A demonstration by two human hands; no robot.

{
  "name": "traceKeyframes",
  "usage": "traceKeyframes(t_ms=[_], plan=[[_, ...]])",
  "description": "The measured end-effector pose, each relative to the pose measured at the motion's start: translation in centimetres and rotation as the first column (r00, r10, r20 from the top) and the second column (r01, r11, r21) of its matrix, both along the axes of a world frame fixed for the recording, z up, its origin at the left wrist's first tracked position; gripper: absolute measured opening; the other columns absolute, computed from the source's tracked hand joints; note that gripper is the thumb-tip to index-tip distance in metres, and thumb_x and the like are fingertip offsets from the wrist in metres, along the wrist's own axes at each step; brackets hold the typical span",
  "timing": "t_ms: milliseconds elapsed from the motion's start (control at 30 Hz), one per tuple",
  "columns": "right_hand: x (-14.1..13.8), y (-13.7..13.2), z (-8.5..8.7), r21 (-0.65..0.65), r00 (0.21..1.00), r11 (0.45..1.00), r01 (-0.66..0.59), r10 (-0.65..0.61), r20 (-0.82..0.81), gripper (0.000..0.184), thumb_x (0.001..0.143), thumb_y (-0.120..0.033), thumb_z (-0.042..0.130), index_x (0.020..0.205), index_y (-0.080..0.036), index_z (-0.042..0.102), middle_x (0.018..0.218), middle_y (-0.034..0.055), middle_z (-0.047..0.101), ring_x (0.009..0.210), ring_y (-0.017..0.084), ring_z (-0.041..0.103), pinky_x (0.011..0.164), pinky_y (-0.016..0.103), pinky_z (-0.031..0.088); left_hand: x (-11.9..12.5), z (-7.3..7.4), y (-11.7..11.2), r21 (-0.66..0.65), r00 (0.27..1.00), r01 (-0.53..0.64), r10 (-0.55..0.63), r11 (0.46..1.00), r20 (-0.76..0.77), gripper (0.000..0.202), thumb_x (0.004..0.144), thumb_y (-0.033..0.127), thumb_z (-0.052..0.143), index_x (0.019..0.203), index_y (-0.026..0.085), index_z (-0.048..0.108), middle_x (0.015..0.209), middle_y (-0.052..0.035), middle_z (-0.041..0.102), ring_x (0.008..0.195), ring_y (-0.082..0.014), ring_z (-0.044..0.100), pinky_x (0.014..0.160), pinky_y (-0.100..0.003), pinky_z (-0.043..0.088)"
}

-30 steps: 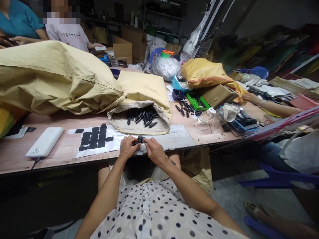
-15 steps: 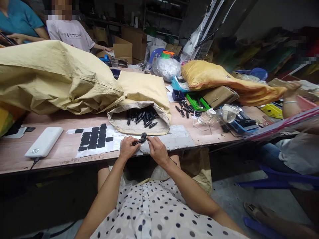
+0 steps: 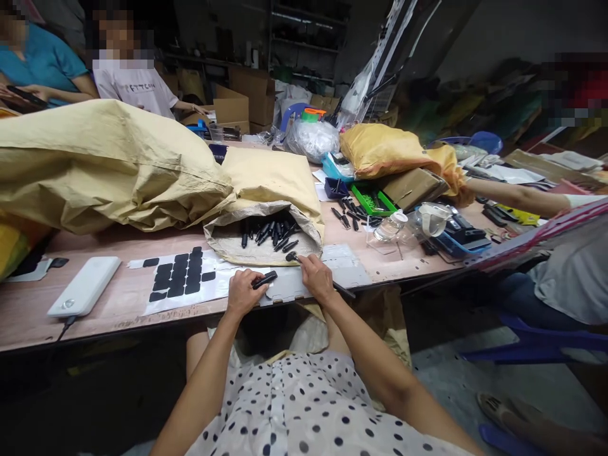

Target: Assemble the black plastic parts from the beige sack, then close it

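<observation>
"Black and slim, that piece (image 3: 265,279) in the left hand (image 3: 244,291). How is it held?"

"Pinched between thumb and fingers, just beside the front edge of the table (image 3: 118,304), with its free end pointing right."

"And the right hand (image 3: 316,277)?"

"Fingers closed around a dark tool (image 3: 292,256). Its rounded head pokes out right by the mouth of the sack (image 3: 270,170). A dark rod (image 3: 344,291) shows on the other side of the wrist, but I can't tell whether it's part of the same tool."

"Are the two hands touching?"

"No, they're apart, with grey cardboard (image 3: 346,269) lying flat on the table by them."

"What's in the sack?"

"More black pieces (image 3: 274,234), heaped inside the gaping mouth, which faces the hands."

"And to the left?"

"White paper (image 3: 211,292) bearing rows of black patches (image 3: 178,275), then a white power bank (image 3: 85,285) with a cable plugged in."
</observation>
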State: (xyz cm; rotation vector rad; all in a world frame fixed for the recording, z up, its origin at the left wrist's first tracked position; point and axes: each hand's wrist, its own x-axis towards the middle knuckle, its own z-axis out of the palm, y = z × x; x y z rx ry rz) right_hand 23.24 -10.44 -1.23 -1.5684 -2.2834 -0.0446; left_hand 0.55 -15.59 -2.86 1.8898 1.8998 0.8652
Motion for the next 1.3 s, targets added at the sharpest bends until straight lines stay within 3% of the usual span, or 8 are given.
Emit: traceKeyframes(t_ms=[367, 533, 700, 867, 1000, 1167, 1233, 1300], plan=[[0.4, 1.2, -1.6, 0.081, 0.998, 0.995, -0.056, 0.053, 0.031, 0.030, 0.094, -0.017, 0.054, 0.118, -0.025, 0.071, 0.094, 0.0076, 0.063, 0.093, 0.024, 0.050, 0.077, 0.032, 0.038, -0.7, 0.2, -1.0, 0.172, 0.994, 0.101, -0.093, 0.980, -0.055, 0.014, 0.087, 0.036, 0.065, 0.087, 0.025, 0.074, 0.083, -0.0042, 0.070, 0.083, -0.0229, 0.061, 0.078, -0.036, 0.045], [0.1, 1.1, -1.5, 0.087, 0.999, 0.995, -0.046, 0.044, 0.023, 0.029, 0.094, -0.018, 0.054, 0.116, -0.024, 0.070, 0.093, 0.0079, 0.062, 0.092, 0.024, 0.049, 0.078, 0.033, 0.037, 0.8, 0.5, -5.4, 0.274, 0.931, 0.344, -0.364, 0.898, 0.021, 0.023, 0.094, 0.037, 0.054, 0.095, 0.022, 0.072, 0.084, -0.0065, 0.071, 0.080, -0.0206, 0.064, 0.076, -0.034, 0.050], [0.1, 1.1, -1.7, 0.087, 0.999, 0.995, -0.041, 0.040, 0.010, 0.028, 0.094, -0.018, 0.053, 0.115, -0.024, 0.070, 0.094, 0.0083, 0.060, 0.093, 0.025, 0.047, 0.079, 0.033, 0.037, 2.8, -2.2, -8.7, -0.206, 0.940, 0.342, -0.338, 0.917, 0.058, 0.030, 0.096, 0.039, 0.049, 0.106, 0.025, 0.073, 0.092, -0.0050, 0.076, 0.079, -0.0182, 0.070, 0.077, -0.028, 0.054], [0.1, 1.2, -1.9, 0.092, 0.999, 0.995, -0.044, 0.045, -0.008, 0.028, 0.093, -0.018, 0.054, 0.114, -0.023, 0.070, 0.093, 0.0083, 0.059, 0.092, 0.025, 0.047, 0.078, 0.033, 0.037, 3.3, -4.2, -8.4, -0.652, 0.957, 0.043, -0.219, 0.757, -0.191, 0.031, 0.095, 0.031, 0.051, 0.116, 0.023, 0.072, 0.112, -0.0101, 0.077, 0.110, -0.0260, 0.071, 0.091, -0.034, 0.052], [0.1, 1.2, -2.1, 0.109, 0.999, 0.993, -0.044, 0.045, -0.009, 0.029, 0.092, -0.018, 0.053, 0.115, -0.023, 0.070, 0.092, 0.0081, 0.059, 0.092, 0.024, 0.047, 0.078, 0.033, 0.038, 3.2, -2.3, -8.0, -0.706, 0.951, 0.074, -0.264, 0.705, -0.164, 0.034, 0.089, 0.025, 0.056, 0.119, 0.021, 0.070, 0.110, -0.0116, 0.077, 0.109, -0.0270, 0.070, 0.088, -0.035, 0.052], [0.2, 1.2, -2.3, 0.130, 0.997, 0.989, -0.075, 0.076, -0.008, 0.028, 0.090, -0.015, 0.053, 0.111, -0.022, 0.071, 0.090, 0.0074, 0.058, 0.088, 0.023, 0.048, 0.078, 0.032, 0.038, 2.6, 3.5, -5.1, -0.573, 0.796, 0.604, -0.454, 0.554, 0.400, 0.025, 0.088, 0.038, 0.056, 0.091, 0.021, 0.073, 0.076, -0.0013, 0.074, 0.073, -0.0185, 0.068, 0.067, -0.026, 0.049], [0.2, 1.2, -2.3, 0.139, 0.996, 0.987, -0.082, 0.085, -0.010, 0.027, 0.089, -0.014, 0.053, 0.107, -0.021, 0.071, 0.089, 0.0072, 0.058, 0.087, 0.023, 0.048, 0.077, 0.032, 0.038, 2.7, 5.3, -2.2, -0.402, 0.780, 0.608, -0.419, 0.685, 0.465, 0.031, 0.090, 0.044, 0.053, 0.087, 0.020, 0.072, 0.073, -0.0001, 0.071, 0.068, -0.0165, 0.064, 0.065, -0.026, 0.047], [0.1, 1.2, -2.3, 0.150, 0.996, 0.985, -0.088, 0.091, -0.012, 0.025, 0.088, -0.014, 0.054, 0.105, -0.021, 0.071, 0.088, 0.0070, 0.058, 0.086, 0.023, 0.048, 0.076, 0.032, 0.038, 3.1, 6.1, 1.4, -0.229, 0.877, 0.415, -0.321, 0.880, 0.357, 0.029, 0.090, 0.042, 0.052, 0.085, 0.020, 0.071, 0.077, -0.0013, 0.070, 0.072, -0.0168, 0.062, 0.067, -0.026, 0.047]])
